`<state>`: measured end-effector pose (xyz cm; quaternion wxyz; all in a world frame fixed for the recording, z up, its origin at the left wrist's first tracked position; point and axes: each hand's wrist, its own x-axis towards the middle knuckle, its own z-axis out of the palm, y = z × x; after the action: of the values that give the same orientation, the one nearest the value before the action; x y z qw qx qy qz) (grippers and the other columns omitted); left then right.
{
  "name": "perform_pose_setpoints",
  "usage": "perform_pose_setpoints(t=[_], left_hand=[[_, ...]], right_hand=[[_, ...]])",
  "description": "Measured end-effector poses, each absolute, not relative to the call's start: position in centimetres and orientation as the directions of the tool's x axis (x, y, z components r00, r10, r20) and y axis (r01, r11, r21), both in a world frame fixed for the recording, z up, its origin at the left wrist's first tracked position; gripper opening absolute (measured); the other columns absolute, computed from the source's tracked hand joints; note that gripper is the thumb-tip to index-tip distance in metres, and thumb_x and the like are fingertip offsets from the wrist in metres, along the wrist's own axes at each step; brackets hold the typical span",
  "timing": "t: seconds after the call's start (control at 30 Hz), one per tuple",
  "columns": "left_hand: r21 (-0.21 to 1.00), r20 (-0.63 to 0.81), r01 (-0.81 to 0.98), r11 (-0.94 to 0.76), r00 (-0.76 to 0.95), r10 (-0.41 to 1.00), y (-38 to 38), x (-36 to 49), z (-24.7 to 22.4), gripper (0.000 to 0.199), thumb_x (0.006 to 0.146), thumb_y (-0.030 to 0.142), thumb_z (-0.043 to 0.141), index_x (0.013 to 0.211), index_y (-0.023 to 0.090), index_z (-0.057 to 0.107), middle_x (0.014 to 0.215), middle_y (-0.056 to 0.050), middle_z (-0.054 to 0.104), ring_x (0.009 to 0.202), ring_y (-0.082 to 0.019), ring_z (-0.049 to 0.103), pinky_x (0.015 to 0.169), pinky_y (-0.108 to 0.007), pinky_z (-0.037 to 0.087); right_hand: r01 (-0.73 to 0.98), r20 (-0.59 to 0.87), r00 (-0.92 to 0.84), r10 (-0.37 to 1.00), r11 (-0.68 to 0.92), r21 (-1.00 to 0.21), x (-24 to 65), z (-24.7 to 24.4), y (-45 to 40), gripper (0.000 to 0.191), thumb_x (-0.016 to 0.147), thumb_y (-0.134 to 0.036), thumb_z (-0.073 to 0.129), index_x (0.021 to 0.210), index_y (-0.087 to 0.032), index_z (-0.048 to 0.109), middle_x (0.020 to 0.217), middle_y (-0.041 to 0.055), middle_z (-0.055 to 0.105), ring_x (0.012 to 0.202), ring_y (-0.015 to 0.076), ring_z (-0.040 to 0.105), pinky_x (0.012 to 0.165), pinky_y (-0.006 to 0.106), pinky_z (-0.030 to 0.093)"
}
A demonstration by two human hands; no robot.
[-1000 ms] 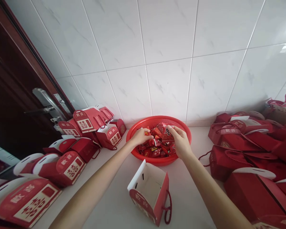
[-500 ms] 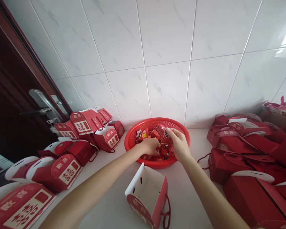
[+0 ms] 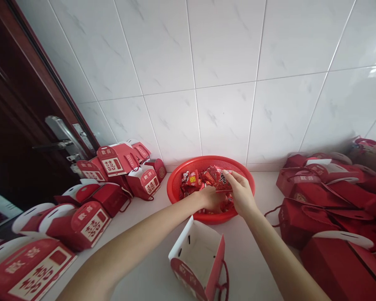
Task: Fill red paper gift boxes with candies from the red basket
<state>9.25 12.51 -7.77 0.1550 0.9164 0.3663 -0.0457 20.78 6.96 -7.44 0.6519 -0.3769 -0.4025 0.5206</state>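
A red plastic basket (image 3: 173, 187) stands by the wall, holding several shiny red wrapped snacks (image 3: 191, 179). My right hand (image 3: 242, 193) is over the basket's right side, thumb and fingers closed on a flat red snack packet (image 3: 222, 180) with dark lettering. Reaching into the basket, my left hand (image 3: 213, 198) is down among the wrapped snacks just below that packet. Its fingers are mostly hidden. In front of the basket an open red gift box (image 3: 196, 246) shows its white inside, with a red cord handle at its right.
Red gift boxes (image 3: 90, 223) with white lettering line the left side, some stacked. More red boxes (image 3: 335, 255) crowd the right. Behind is a tiled wall (image 3: 225, 113), and a dark door with a metal handle (image 3: 61, 133) is at the left.
My left hand has shifted rightward within the basket, beneath the packet. My right hand still holds the packet. The whole view has slid slightly.
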Motion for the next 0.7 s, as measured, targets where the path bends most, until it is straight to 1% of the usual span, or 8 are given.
perform_pose_setpoints(t=[0.07,0.2,0.3,0.43,0.5,0.57,0.63,0.7], left_hand=[[0.219,-0.221,0.667,-0.712,0.745,0.629,12.5,9.7,-7.9,0.021,0.064,0.01,0.075,0.053,0.018,0.058,0.066,-0.009,0.065,0.076,-0.03,0.064,0.071,-0.04,0.049],[0.164,-0.255,0.672,-0.722,0.736,0.627,12.7,9.4,-7.8,0.028,0.07,0.018,0.076,0.053,0.018,0.054,0.066,-0.009,0.065,0.072,-0.028,0.063,0.068,-0.04,0.048],[0.114,-0.26,0.722,-0.683,0.685,0.681,13.1,8.5,-7.5,0.023,0.07,0.024,0.078,0.058,0.018,0.059,0.072,-0.01,0.068,0.076,-0.03,0.065,0.07,-0.04,0.048],[0.074,-0.226,0.787,-0.613,0.612,0.758,13.9,7.5,-7.5,0.013,0.071,0.024,0.076,0.067,0.017,0.066,0.082,-0.011,0.072,0.086,-0.034,0.068,0.074,-0.04,0.048],[0.085,-0.216,0.803,-0.59,0.593,0.776,14.2,7.3,-7.6,0.013,0.071,0.027,0.077,0.069,0.018,0.068,0.084,-0.009,0.073,0.088,-0.032,0.068,0.075,-0.037,0.047],[0.119,-0.206,0.809,-0.576,0.587,0.783,14.4,7.1,-7.7,0.017,0.07,0.033,0.079,0.068,0.02,0.068,0.081,-0.006,0.073,0.087,-0.029,0.069,0.072,-0.033,0.046],[0.163,-0.187,0.817,-0.553,0.576,0.796,14.6,7.1,-7.8,0.024,0.067,0.039,0.08,0.063,0.02,0.066,0.074,-0.005,0.071,0.082,-0.028,0.068,0.069,-0.032,0.045],[0.215,-0.151,0.83,-0.515,0.549,0.822,14.7,7.0,-7.9,0.029,0.065,0.04,0.081,0.057,0.02,0.061,0.066,-0.004,0.067,0.076,-0.027,0.066,0.068,-0.032,0.043]], right_hand=[[-0.375,0.146,0.133,0.98,0.186,-0.908,20.8,-7.5,7.0,0.042,0.067,-0.061,0.082,0.071,-0.021,0.068,0.069,0.0005,0.066,0.066,0.017,0.056,0.06,0.028,0.043],[-0.392,0.149,0.123,0.981,0.186,-0.901,20.8,-7.5,7.0,0.043,0.066,-0.06,0.083,0.07,-0.021,0.068,0.069,0.001,0.066,0.067,0.018,0.057,0.062,0.029,0.045],[-0.409,0.146,0.106,0.984,0.177,-0.895,20.7,-7.5,6.9,0.041,0.068,-0.059,0.083,0.074,-0.021,0.069,0.071,0.0008,0.066,0.068,0.0182,0.058,0.063,0.03,0.045],[-0.41,0.166,0.101,0.981,0.193,-0.891,20.7,-7.4,6.9,0.039,0.071,-0.057,0.081,0.071,-0.021,0.066,0.068,-0.0005,0.063,0.065,0.0165,0.054,0.061,0.029,0.043],[-0.398,0.163,0.11,0.981,0.193,-0.897,20.7,-7.4,6.9,0.042,0.07,-0.058,0.081,0.069,-0.021,0.063,0.066,-0.0013,0.061,0.063,0.015,0.052,0.058,0.028,0.04],[-0.388,0.142,0.115,0.983,0.176,-0.905,20.7,-7.3,6.8,0.043,0.069,-0.059,0.081,0.069,-0.021,0.062,0.065,-0.0022,0.059,0.059,0.0136,0.049,0.055,0.027,0.038],[-0.392,0.126,0.114,0.985,0.162,-0.906,20.7,-7.3,6.7,0.043,0.069,-0.059,0.081,0.068,-0.021,0.061,0.064,-0.0033,0.058,0.057,0.0126,0.047,0.054,0.027,0.036],[-0.392,0.131,0.115,0.985,0.166,-0.905,20.7,-7.3,6.7,0.043,0.069,-0.058,0.081,0.067,-0.02,0.06,0.064,-0.0035,0.056,0.057,0.0124,0.047,0.054,0.027,0.036]])
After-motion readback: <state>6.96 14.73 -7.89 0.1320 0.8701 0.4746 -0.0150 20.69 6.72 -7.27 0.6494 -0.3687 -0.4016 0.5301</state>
